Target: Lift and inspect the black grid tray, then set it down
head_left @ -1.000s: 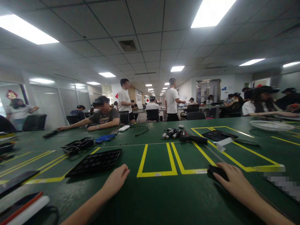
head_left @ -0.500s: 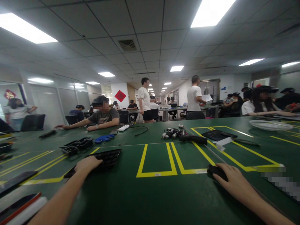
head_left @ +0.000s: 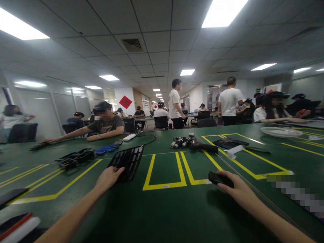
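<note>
As the left hand (head_left: 109,178) pinches a gridded black tray (head_left: 129,163) above the table (head_left: 162,206), the right hand (head_left: 235,185) grips a small black object (head_left: 219,179), seemingly a holding step, the next move likely needing steadiness.

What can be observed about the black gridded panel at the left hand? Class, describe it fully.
The black gridded panel is flat and roughly rectangular, with crossing ribs that divide its face into rows of small cells. It looks like plastic, with a slight sheen on some cells. The left hand grips it at its near left side, the thumb over the face. It appears tilted above the green table, left of the yellow tape; whether an edge touches the table is unclear.
</note>
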`<state>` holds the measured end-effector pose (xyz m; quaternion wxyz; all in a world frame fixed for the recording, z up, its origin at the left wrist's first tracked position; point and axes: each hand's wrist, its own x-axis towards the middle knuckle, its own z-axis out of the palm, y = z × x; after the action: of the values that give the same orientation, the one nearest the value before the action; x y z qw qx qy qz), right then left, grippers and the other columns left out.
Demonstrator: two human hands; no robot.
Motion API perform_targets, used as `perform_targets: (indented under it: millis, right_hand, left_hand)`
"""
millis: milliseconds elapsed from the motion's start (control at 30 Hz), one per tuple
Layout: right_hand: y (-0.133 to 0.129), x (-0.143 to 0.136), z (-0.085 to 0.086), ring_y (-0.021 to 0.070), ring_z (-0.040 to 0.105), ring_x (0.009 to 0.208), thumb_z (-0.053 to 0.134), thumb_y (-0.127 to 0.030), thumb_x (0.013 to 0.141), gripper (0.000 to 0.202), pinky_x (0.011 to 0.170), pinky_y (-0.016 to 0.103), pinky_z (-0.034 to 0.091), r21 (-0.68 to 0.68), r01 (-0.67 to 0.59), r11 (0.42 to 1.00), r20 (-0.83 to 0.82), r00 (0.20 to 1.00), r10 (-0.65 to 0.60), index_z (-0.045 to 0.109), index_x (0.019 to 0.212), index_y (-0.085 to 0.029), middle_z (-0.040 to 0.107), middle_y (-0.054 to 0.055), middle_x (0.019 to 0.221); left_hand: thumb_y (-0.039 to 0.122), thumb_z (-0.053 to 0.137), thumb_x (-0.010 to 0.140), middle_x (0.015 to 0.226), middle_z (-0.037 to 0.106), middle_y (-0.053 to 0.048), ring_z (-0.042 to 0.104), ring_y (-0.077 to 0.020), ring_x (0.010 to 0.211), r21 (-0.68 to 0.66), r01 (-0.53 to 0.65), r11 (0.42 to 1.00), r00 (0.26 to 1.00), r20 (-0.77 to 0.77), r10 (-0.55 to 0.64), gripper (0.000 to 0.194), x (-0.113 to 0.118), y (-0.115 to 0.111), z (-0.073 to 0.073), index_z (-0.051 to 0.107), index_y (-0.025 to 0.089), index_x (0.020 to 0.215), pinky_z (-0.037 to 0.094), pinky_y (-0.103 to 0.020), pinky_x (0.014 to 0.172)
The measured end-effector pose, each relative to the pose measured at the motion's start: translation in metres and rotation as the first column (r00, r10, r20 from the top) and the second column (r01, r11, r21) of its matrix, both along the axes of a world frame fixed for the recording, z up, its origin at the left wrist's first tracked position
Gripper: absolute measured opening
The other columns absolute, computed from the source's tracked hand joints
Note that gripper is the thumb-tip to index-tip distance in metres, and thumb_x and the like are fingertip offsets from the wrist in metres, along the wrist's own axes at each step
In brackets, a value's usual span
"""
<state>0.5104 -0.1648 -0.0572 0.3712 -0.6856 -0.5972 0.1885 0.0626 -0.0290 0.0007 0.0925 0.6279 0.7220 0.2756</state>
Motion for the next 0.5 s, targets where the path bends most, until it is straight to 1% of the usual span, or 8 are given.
perform_targets:
  millis: [100,133,200,267,333,400,467,500]
  right_hand:
    - [-0.015,-0.035,0.009,0.0252,0.049,0.109,0.052,-0.040,0.068,0.053,0.094,0.042,0.040,-0.035,-0.142,0.989,-0.230,0.964,0.130,0.046,0.117,-0.020,0.051,0.010,0.120]
    - [-0.020,-0.045,0.010,0.0252,0.050,0.109,0.054,-0.040,0.068,0.053,0.094,0.042,0.040,-0.020,-0.204,0.979,-0.301,0.935,0.189,0.046,0.116,-0.020,0.051,0.009,0.121]
    - [-0.027,-0.062,0.006,0.0249,0.050,0.110,0.058,-0.040,0.067,0.053,0.097,0.041,0.039,0.019,-0.313,0.950,-0.407,0.865,0.293,0.047,0.115,-0.020,0.052,0.009,0.121]
    - [-0.031,-0.071,-0.002,0.0250,0.049,0.113,0.062,-0.040,0.066,0.054,0.100,0.042,0.036,0.082,-0.388,0.918,-0.471,0.796,0.379,0.048,0.114,-0.021,0.053,0.009,0.121]
    - [-0.032,-0.074,-0.010,0.0261,0.049,0.112,0.064,-0.039,0.065,0.051,0.099,0.043,0.036,0.153,-0.426,0.892,-0.481,0.756,0.444,0.050,0.111,-0.022,0.056,0.008,0.118]
    - [-0.032,-0.075,-0.014,0.0275,0.052,0.107,0.065,-0.039,0.064,0.043,0.095,0.044,0.041,0.189,-0.451,0.872,-0.449,0.750,0.485,0.056,0.104,-0.023,0.059,0.008,0.111]
    - [-0.031,-0.076,-0.014,0.0277,0.055,0.100,0.064,-0.040,0.065,0.034,0.088,0.044,0.045,0.175,-0.464,0.869,-0.401,0.772,0.493,0.061,0.094,-0.023,0.062,0.007,0.103]
    - [-0.032,-0.077,-0.014,0.0274,0.055,0.098,0.064,-0.041,0.065,0.032,0.086,0.043,0.047,0.172,-0.460,0.871,-0.379,0.785,0.490,0.063,0.091,-0.023,0.062,0.006,0.100]
  left_hand:
    - [0.043,0.042,0.077,0.082,0.063,-0.008,0.059,-0.0224,0.078,0.014,0.187,0.982,0.978,0.095,-0.188,0.032,0.061,-0.036,-0.010,0.056,0.016,0.087,0.045,-0.030,0.068]
    - [0.042,0.041,0.078,0.087,0.062,-0.008,0.059,-0.0215,0.080,0.050,0.316,0.948,0.925,0.205,-0.319,0.032,0.080,-0.051,-0.014,0.054,0.015,0.091,0.045,-0.029,0.069]
    - [0.046,0.043,0.078,0.088,0.060,-0.008,0.057,-0.0213,0.081,0.111,0.544,0.832,0.753,0.374,-0.542,0.036,0.116,-0.080,-0.022,0.052,0.014,0.092,0.044,-0.028,0.070]
    - [0.051,0.048,0.075,0.087,0.059,-0.008,0.055,-0.0213,0.081,0.164,0.670,0.724,0.585,0.484,-0.650,0.041,0.142,-0.104,-0.032,0.051,0.015,0.094,0.043,-0.028,0.068]
    - [0.055,0.052,0.072,0.089,0.057,-0.008,0.053,-0.0218,0.083,0.208,0.730,0.651,0.468,0.541,-0.699,0.046,0.159,-0.119,-0.043,0.050,0.016,0.096,0.042,-0.029,0.070]
    - [0.058,0.054,0.071,0.094,0.056,-0.009,0.052,-0.0226,0.087,0.240,0.769,0.592,0.381,0.572,-0.727,0.051,0.166,-0.124,-0.054,0.050,0.016,0.099,0.040,-0.030,0.074]
    - [0.058,0.054,0.071,0.097,0.054,-0.010,0.049,-0.0226,0.089,0.248,0.794,0.556,0.343,0.573,-0.744,0.053,0.168,-0.124,-0.063,0.049,0.017,0.103,0.039,-0.031,0.076]
    - [0.058,0.054,0.072,0.096,0.053,-0.009,0.048,-0.0220,0.089,0.236,0.801,0.551,0.354,0.555,-0.752,0.052,0.167,-0.123,-0.067,0.048,0.017,0.104,0.038,-0.030,0.076]
